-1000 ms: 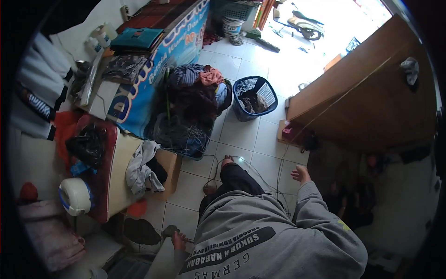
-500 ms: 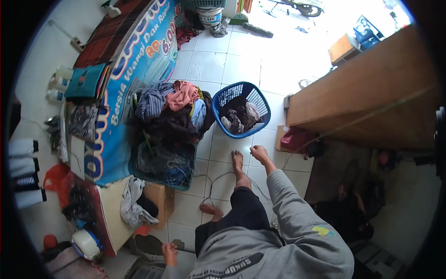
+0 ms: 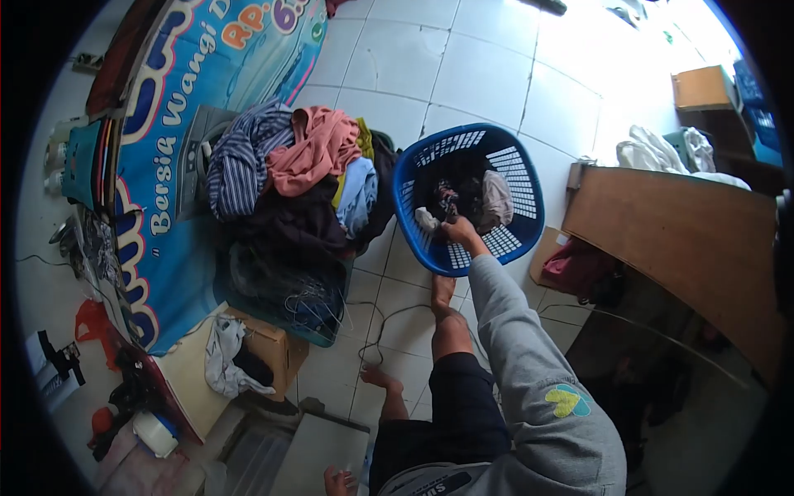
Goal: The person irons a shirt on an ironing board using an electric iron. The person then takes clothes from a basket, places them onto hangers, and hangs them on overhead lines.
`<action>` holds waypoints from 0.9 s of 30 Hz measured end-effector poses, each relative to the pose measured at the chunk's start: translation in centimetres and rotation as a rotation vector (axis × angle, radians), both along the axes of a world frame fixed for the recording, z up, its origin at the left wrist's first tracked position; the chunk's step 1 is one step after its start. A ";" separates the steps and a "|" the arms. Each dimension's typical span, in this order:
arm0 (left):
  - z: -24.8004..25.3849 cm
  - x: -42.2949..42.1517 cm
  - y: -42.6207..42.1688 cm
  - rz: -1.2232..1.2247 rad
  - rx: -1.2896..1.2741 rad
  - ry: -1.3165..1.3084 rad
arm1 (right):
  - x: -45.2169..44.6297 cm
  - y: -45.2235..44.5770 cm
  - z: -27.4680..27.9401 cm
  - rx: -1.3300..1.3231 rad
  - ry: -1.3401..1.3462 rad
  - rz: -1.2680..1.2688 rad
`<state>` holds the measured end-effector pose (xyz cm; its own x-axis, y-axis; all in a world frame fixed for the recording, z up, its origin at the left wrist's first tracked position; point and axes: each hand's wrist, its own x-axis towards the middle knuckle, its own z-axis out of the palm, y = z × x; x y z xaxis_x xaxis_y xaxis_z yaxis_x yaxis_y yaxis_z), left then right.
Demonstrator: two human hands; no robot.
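My right hand [image 3: 461, 232] reaches down into a blue plastic laundry basket [image 3: 400, 194] on the floor. Its fingers are closed at a dark patterned garment [image 3: 447, 197] inside. A pale crumpled cloth [image 3: 497, 201] lies by the basket's right wall, and a small white cloth [image 3: 426, 220] is left of the hand. Low in the view, my left hand [image 3: 339, 481] hangs beside a grey box top, holding nothing, its fingers loosely apart. Left of the basket rises a heap of clothes with a striped garment [image 3: 248, 161], a pink one [image 3: 318, 149] and a light blue one [image 3: 357, 194].
A dark green basket [image 3: 335, 326] with clothes and wire hangers stands below the heap. Behind it hangs a blue printed banner [image 3: 186, 157]. A wooden panel [image 3: 670, 240] bounds the right side. A cable [image 3: 382, 326] runs over the tiles near my feet. A cardboard box [image 3: 277, 343] stands left.
My right hand has moved from the near side of the blue basket into it, onto the clothes. The view has come closer and tilted down; my left hand still hangs low.
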<state>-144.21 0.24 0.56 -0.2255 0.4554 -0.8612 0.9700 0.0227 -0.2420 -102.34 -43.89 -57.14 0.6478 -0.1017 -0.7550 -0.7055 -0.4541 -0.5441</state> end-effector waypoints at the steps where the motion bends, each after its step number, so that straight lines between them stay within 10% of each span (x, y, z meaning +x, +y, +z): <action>1: 0.8 0.1 -0.6 0.052 0.059 -0.067 | -0.1 0.4 2.1 0.009 0.018 0.010; 4: 0.9 -2.5 0.5 0.098 0.119 -0.161 | -1.3 0.7 5.2 -0.189 -0.066 -0.207; 8: -2.5 -10.1 5.4 0.065 0.047 -0.253 | -6.7 0.3 10.7 0.433 0.060 -0.822; 11: -3.9 -9.7 5.7 0.083 -0.006 -0.373 | -6.4 -1.3 28.6 0.540 0.292 -0.663; 16: -3.4 -2.1 2.7 0.048 -0.059 -0.606 | -5.9 -5.5 44.2 -0.030 -0.526 -0.003; 23: -2.9 4.0 4.0 -0.170 -0.072 -0.990 | -4.1 -3.8 79.0 -0.278 -0.535 0.114; 27: -1.6 4.0 6.0 -0.182 -0.030 -1.154 | -5.3 -3.4 87.0 -0.237 -0.940 0.105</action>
